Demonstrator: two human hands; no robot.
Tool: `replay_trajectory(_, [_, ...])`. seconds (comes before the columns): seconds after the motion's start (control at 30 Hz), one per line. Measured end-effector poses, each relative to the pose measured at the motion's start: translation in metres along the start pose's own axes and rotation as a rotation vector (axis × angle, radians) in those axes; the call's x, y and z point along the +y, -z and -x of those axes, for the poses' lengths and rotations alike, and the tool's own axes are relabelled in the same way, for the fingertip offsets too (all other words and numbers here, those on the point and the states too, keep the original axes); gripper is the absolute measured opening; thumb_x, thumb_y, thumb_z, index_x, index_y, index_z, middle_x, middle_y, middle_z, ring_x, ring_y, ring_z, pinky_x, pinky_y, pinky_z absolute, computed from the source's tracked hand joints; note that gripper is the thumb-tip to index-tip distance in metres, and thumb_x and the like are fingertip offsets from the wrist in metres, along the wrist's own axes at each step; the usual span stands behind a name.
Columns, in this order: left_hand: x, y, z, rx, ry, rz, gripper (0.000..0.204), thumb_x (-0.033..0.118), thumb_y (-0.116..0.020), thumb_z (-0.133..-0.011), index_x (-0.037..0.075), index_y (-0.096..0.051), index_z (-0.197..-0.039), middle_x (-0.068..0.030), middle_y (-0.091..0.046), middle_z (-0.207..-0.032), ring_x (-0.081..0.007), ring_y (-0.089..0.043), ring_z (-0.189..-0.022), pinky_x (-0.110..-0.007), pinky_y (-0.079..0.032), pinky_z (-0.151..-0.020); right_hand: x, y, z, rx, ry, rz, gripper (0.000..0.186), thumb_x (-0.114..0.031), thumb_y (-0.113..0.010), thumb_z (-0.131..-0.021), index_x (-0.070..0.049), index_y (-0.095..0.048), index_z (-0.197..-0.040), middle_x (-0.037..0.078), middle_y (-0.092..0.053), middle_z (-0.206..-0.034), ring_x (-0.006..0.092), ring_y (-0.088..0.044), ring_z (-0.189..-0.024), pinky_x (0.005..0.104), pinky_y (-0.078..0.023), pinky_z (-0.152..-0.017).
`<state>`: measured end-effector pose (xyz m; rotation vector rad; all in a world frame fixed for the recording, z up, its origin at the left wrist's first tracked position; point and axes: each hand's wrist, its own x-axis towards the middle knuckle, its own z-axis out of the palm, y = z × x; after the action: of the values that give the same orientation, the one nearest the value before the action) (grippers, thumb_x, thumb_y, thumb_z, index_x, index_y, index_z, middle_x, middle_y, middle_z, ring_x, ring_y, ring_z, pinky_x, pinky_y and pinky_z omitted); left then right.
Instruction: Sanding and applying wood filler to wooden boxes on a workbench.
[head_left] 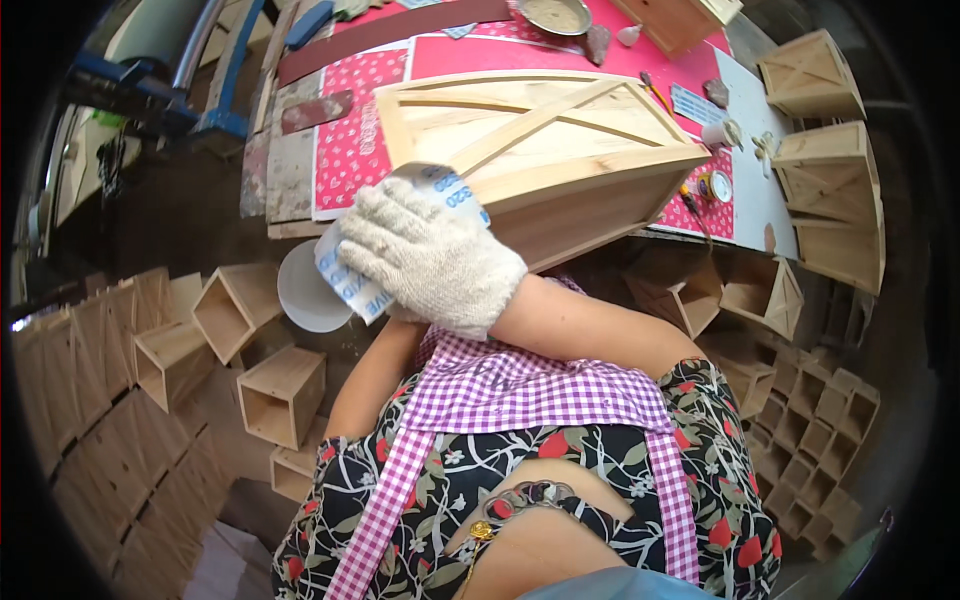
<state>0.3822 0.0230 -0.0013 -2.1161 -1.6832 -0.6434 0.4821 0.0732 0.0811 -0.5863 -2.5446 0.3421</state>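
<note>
evidently right fingers [375, 235] grip sandpaper [349, 285]; left fingers hidden, state unclear; tub [312, 292], tin [714, 187] near crate [545, 150]

Crosses the body leftward with the bare right forearm [590, 318], elbow bent; holds the gloved right grip [425, 255] knuckles up, fingers [372, 228] lightly curved, close together, pointing left; angles the left forearm [375, 385] upward; hides the left grip behind the right.
</note>
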Motion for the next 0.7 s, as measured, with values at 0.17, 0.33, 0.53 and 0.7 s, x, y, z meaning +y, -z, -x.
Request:
replay_trajectory(0.17, [-0.014,-0.005,0.025,-0.058,-0.063,0.243,0.043,0.014,-0.081,-0.085,-0.001,-0.064,-0.122,-0.0142,-0.073,-0.109,-0.0240,-0.071,-0.099,-0.034,-0.055,-0.090,0.011,0.014,0.031,0.100,-0.101,-0.014,0.043,-0.016,-0.060,-0.088,-0.009,-0.064,-0.130,0.012,-0.060,-0.140,0.0325,-0.054,-0.135,0.0494,-0.039,-0.118])
replay_trajectory(0.33, [0.008,0.022,-0.011,-0.215,0.888,1.167,0.049,0.012,-0.087,-0.081,-0.004,-0.064,-0.120,-0.0128,-0.073,-0.109,-0.0216,-0.069,-0.102,-0.035,-0.056,-0.089,0.114,0.046,0.151,0.164,-0.474,0.373,0.049,-0.001,-0.053,-0.090,0.001,-0.053,-0.138,0.022,-0.061,-0.134,0.0393,-0.059,-0.124,0.0510,-0.043,-0.111])
replay_trajectory(0.53, [-0.013,0.013,0.016,-0.269,0.820,1.026,0.049,0.015,-0.091,-0.076,-0.005,-0.064,-0.112,-0.0138,-0.072,-0.102,-0.0218,-0.070,-0.094,-0.035,-0.057,-0.084,0.243,0.125,0.357,0.183,-1.352,0.335,0.062,0.008,-0.040,-0.095,-0.007,-0.039,-0.156,0.022,-0.050,-0.151,0.0342,-0.049,-0.140,0.0378,-0.036,-0.119])
replay_trajectory(0.7, [-0.015,0.020,0.044,-0.412,0.884,0.979,0.051,0.014,-0.091,-0.076,-0.006,-0.064,-0.114,-0.0147,-0.073,-0.103,-0.0229,-0.071,-0.093,-0.035,-0.058,-0.083,0.147,0.106,0.277,0.341,-0.919,0.340,0.067,0.010,-0.044,-0.087,-0.002,-0.043,-0.152,0.023,-0.051,-0.150,0.0374,-0.048,-0.140,0.0460,-0.030,-0.123])
